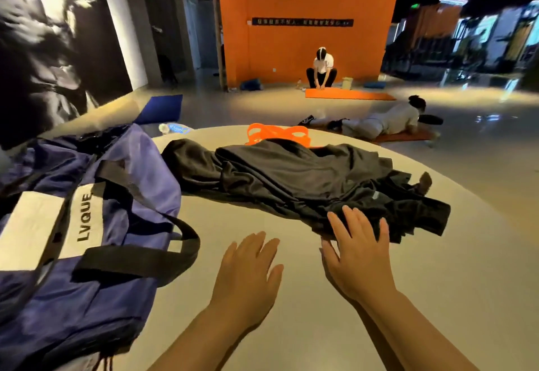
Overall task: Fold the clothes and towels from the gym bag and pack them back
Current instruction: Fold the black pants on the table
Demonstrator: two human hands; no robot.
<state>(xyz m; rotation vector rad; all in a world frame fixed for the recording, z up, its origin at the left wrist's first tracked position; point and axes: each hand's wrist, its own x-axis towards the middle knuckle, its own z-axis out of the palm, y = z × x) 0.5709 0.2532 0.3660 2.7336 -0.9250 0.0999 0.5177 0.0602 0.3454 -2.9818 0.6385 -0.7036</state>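
**Reaching for the black clothes to start the folding**

A heap of black clothes (294,184) is seen in the middle of the frame, crumpled and not yet folded, on a round pale table (350,297). The right hand (357,249) is laid flat with its fingers straight, and its fingertips are resting on the near edge of the heap. Nothing is gripped by it. The left hand (248,265) is held flat and relaxed over the bare table, just beside the right hand, and nothing is held in it.

The blue gym bag (87,224) is seen at the left of the frame, slumped on the table, with its black straps (163,251) lying loose. An orange stretchy band (277,134) is partly hidden behind the heap, at the far edge of the table.

The first step seems to be in hand: one piece is being picked out of the heap. Next, an edge must be pinched, the piece must be pulled free and spread flat, and room must be kept beside the bag for folding.
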